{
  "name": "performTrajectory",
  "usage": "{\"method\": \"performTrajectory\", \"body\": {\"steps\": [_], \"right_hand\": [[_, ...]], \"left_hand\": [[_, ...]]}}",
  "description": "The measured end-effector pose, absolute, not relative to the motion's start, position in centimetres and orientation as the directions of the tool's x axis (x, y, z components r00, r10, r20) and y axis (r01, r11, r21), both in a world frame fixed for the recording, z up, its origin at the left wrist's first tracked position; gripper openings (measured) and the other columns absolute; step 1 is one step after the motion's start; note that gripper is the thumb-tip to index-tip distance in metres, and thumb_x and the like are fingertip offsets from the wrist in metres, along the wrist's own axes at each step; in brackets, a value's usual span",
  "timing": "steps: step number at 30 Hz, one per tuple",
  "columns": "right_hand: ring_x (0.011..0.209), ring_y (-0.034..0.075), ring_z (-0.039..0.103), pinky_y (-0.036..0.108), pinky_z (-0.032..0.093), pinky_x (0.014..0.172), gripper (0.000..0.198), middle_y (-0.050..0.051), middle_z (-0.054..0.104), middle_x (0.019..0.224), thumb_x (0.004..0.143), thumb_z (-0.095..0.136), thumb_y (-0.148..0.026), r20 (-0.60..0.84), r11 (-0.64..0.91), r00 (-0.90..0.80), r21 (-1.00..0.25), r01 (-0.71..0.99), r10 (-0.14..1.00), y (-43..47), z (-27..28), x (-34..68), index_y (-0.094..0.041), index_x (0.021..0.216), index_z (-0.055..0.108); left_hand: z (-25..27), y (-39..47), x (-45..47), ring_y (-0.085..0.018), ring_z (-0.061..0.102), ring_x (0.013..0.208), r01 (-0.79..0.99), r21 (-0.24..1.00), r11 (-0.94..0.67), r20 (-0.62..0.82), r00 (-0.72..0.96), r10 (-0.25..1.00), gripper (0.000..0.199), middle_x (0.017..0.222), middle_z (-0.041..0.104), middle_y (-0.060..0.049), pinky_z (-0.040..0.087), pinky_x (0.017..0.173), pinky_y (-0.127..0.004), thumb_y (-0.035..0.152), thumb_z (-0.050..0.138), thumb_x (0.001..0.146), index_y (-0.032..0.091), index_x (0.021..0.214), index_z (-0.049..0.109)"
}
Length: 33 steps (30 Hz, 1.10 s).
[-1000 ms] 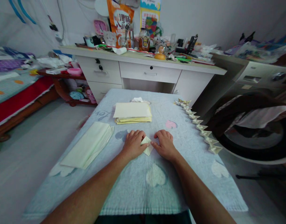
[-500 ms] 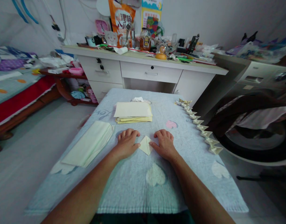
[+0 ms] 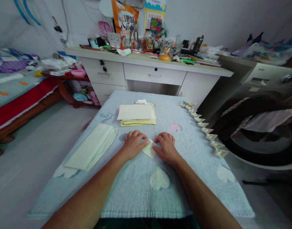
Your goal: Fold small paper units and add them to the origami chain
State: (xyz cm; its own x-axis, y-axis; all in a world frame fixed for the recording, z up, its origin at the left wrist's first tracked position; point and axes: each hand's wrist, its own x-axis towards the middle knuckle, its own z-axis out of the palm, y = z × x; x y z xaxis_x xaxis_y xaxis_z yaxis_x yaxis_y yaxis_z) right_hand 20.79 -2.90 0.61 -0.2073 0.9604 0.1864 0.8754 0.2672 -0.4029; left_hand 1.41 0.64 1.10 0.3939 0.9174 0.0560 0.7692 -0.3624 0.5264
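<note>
A small piece of cream paper (image 3: 149, 151), folded into a diamond, lies on the cloth-covered table in front of me. My left hand (image 3: 134, 144) is at its upper left side, thumb and forefinger closed at the top edge. On the right side, the thumb and bent fingers of my right hand (image 3: 167, 147) grip the paper's edge, partly covering it. Beyond my hands sits a stack of cream and yellow paper sheets (image 3: 136, 112). To the left lies a bundle of pale folded paper (image 3: 91, 148). Along the right edge runs a row of folded paper pieces (image 3: 211, 136), set into one another.
A pale blue cloth (image 3: 127, 197) with heart patterns covers the table. Behind stands a white desk (image 3: 155, 76) crowded with jars, packets and papers. A front-loading washing machine (image 3: 262, 76) is at the right, a bed (image 3: 19, 92) at the left.
My left hand has moved right and its thumb now lies over the paper's upper edge. My right hand's fingers have curled in closer to the paper.
</note>
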Motion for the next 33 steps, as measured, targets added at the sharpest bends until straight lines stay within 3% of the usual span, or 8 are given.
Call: {"method": "performTrajectory", "body": {"steps": [4,8,13,20,33], "right_hand": [[0.098,0.023,0.043,0.039,0.031,0.089,0.018,0.005,0.052,0.100,0.075,0.064,-0.027,0.195,0.277,-0.209,-0.462,0.842,0.958,-3.0,0.9,20.7,-0.020,0.090,0.057],[0.096,0.022,0.044,0.037,0.033,0.087,0.015,0.004,0.052,0.096,0.075,0.062,-0.023,0.219,0.313,-0.229,-0.521,0.794,0.948,-3.1,1.2,20.6,-0.020,0.087,0.054],[0.099,0.023,0.046,0.037,0.034,0.088,0.022,0.005,0.054,0.099,0.077,0.060,-0.025,0.280,0.367,-0.242,-0.616,0.697,0.929,-3.1,1.4,21.0,-0.019,0.097,0.053],[0.087,0.019,0.052,0.033,0.039,0.083,0.015,0.003,0.058,0.085,0.083,0.052,-0.031,0.269,0.363,-0.250,-0.771,0.523,0.930,-3.1,2.4,22.0,-0.019,0.086,0.060],[0.079,0.016,0.055,0.029,0.041,0.077,0.025,0.001,0.058,0.076,0.090,0.050,-0.035,0.254,0.328,-0.219,-0.836,0.440,0.942,-3.1,2.6,21.8,-0.019,0.077,0.063]], "left_hand": [[1.0,0.3,2.1,-0.026,0.048,0.101,0.743,0.535,-0.402,0.111,0.410,0.905,0.029,0.103,0.058,-0.003,0.034,0.085,-0.039,0.040,0.065,0.073,0.025,0.098,0.064],[1.1,0.3,2.4,-0.018,0.052,0.083,0.581,0.704,-0.409,0.128,0.462,0.877,0.016,0.084,0.058,0.000,0.038,0.075,-0.030,0.029,0.065,0.072,0.020,0.084,0.061],[0.8,0.4,2.4,-0.010,0.044,0.059,0.295,0.936,-0.193,0.043,0.448,0.893,0.010,0.064,0.047,0.006,0.033,0.057,-0.022,0.026,0.059,0.076,0.018,0.078,0.054],[1.1,0.1,2.6,-0.010,0.051,0.060,-0.052,0.992,0.116,-0.082,0.437,0.896,0.027,0.070,0.056,0.004,0.037,0.056,-0.020,0.032,0.066,0.072,0.018,0.089,0.050],[1.2,-0.3,2.7,-0.011,0.048,0.063,0.013,0.996,0.092,-0.086,0.507,0.858,0.021,0.071,0.052,0.003,0.035,0.057,-0.021,0.032,0.057,0.079,0.017,0.093,0.054]]}}
